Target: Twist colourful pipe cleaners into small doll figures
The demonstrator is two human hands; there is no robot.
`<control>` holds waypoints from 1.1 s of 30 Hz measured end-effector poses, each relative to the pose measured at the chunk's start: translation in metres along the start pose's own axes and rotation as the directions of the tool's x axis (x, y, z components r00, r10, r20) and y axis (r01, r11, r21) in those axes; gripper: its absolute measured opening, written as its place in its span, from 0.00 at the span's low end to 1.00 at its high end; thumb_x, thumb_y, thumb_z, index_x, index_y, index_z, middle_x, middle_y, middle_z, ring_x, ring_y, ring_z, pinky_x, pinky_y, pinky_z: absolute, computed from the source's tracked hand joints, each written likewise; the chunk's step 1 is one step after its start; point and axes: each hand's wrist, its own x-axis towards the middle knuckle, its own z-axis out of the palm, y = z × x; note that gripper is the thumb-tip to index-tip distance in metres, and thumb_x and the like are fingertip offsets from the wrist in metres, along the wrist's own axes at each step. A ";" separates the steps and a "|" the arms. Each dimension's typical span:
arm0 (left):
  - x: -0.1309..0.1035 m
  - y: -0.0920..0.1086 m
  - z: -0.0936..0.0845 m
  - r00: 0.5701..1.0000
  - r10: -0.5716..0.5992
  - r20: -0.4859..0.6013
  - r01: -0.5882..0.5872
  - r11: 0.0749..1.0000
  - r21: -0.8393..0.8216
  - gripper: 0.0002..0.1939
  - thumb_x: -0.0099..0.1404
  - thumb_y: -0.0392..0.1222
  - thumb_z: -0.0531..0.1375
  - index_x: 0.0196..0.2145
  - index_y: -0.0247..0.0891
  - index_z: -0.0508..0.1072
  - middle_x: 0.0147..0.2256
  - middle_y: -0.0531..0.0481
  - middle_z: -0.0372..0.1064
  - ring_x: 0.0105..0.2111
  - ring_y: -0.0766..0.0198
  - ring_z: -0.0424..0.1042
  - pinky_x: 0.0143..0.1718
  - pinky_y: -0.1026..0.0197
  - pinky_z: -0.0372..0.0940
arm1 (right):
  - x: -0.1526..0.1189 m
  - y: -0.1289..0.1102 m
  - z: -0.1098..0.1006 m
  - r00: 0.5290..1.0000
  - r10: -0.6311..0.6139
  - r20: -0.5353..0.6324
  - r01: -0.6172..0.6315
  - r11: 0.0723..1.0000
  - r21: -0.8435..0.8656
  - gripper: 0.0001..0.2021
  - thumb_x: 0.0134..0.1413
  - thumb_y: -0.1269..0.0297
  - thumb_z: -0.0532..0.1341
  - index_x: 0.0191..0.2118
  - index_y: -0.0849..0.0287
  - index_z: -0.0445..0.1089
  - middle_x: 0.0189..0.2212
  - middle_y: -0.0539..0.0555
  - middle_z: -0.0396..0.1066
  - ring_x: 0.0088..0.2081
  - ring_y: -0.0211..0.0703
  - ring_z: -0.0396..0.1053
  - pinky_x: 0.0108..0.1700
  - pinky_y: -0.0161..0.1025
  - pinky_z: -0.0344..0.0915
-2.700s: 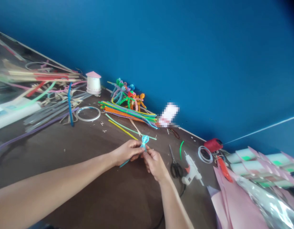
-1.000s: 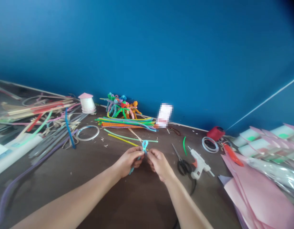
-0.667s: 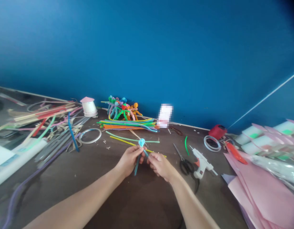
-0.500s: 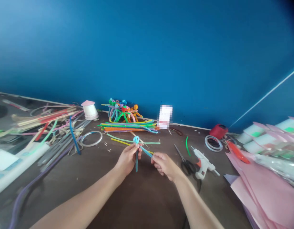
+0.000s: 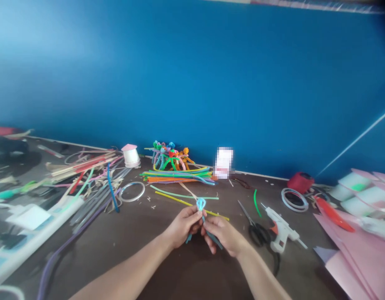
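A light-blue pipe cleaner has its top bent into a small rounded loop, with two tails hanging below. My left hand pinches it just under the loop, one tail showing beneath the fingers. My right hand is closed on the other tail, which slants down to the right, and its fingertips are close to the left ones. Behind the hands lie a yellow pipe cleaner and a pale green pipe cleaner. Small pipe-cleaner figures stand by the wall behind a bundle of coloured pipe cleaners.
To the right lie black-handled scissors, a white glue gun, a coil of clear tubing and pink sheets. On the left are a power strip, a silver ring, scattered strips and a small white paper tower.
My right hand has come in toward my left, and the tail it holds now slopes more steeply down. The camera view has shifted, so the table items appear lower and further right.
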 end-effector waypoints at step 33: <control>0.003 0.006 -0.006 0.978 0.009 -0.208 -0.043 0.986 -0.160 0.10 0.52 0.42 0.61 0.26 0.34 0.64 0.19 0.59 0.54 0.14 0.79 0.48 0.15 0.72 0.41 | -0.003 -0.002 -0.012 0.999 0.003 0.041 -0.011 0.980 0.198 0.15 0.50 0.57 0.56 0.32 0.67 0.68 0.11 0.43 0.58 0.09 0.26 0.53 0.11 0.26 0.51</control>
